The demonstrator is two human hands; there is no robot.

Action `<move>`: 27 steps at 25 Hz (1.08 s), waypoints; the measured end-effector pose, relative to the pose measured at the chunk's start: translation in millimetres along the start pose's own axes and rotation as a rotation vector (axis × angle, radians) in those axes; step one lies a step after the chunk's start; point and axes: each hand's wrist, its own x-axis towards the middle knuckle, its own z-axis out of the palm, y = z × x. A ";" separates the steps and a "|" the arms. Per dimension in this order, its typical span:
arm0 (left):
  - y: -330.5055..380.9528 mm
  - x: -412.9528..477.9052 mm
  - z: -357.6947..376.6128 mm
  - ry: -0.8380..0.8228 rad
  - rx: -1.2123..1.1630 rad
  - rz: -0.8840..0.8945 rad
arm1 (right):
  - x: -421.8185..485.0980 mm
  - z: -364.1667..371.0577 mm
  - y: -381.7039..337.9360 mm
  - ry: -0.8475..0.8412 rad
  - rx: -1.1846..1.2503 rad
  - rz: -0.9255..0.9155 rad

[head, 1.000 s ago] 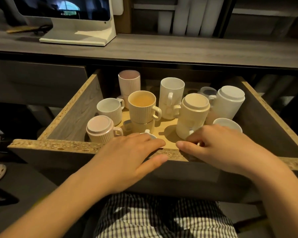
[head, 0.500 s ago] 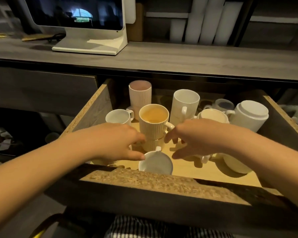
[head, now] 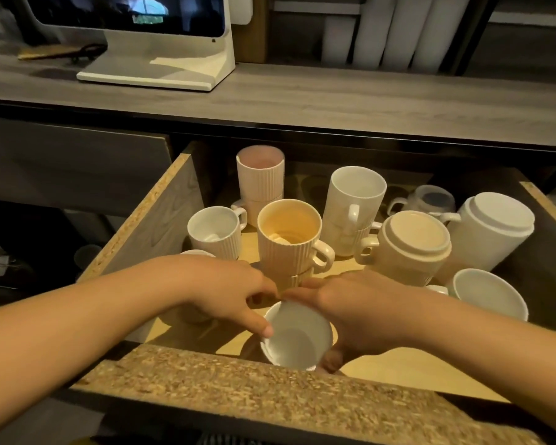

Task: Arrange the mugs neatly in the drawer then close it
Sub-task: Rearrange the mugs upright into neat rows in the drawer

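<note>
We see a small white mug (head: pixel 297 337) at the near edge of the open drawer (head: pixel 161 216), upright, its mouth facing us and its inside bare. Our left hand (head: pixel 225 289) touches its rim with the thumb, the other fingers (head: pixel 264 289) curled together above it; our right hand (head: pixel 350 311) wraps its right side, fingers closed around the wall.

Behind it stands a ribbed cream mug (head: pixel 289 242) stacked on another, handle to the right. To the left sits a ribbed white mug (head: pixel 214 231), and at the back a pink ribbed mug (head: pixel 260 175) on a second one. A tall white mug (head: pixel 355 200) tops its own stack; right of it a cream mug (head: pixel 411 248) and a white mug (head: pixel 491 229) rest upside down. A wide white cup (head: pixel 490 295) sits at the right wall, a clear cup (head: pixel 430 199) far back.

The drawer has a pale wood floor and rough chipboard edges. Above runs a grey wood-grain counter (head: pixel 334 104) carrying a white screen (head: pixel 154 36)
</note>
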 end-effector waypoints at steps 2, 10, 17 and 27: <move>-2.7 -1.0 2.7 -0.001 -0.052 0.034 | -3.4 2.3 -0.7 0.032 -0.091 0.059; 3.4 5.6 14.1 0.057 -0.178 0.121 | -7.1 10.8 4.7 -0.017 -0.149 0.228; 1.0 8.2 17.1 0.048 -0.224 0.158 | -5.9 7.0 20.7 0.054 0.212 0.164; 3.3 8.7 17.0 0.111 -0.251 0.188 | 2.2 13.4 19.3 -0.031 0.532 0.285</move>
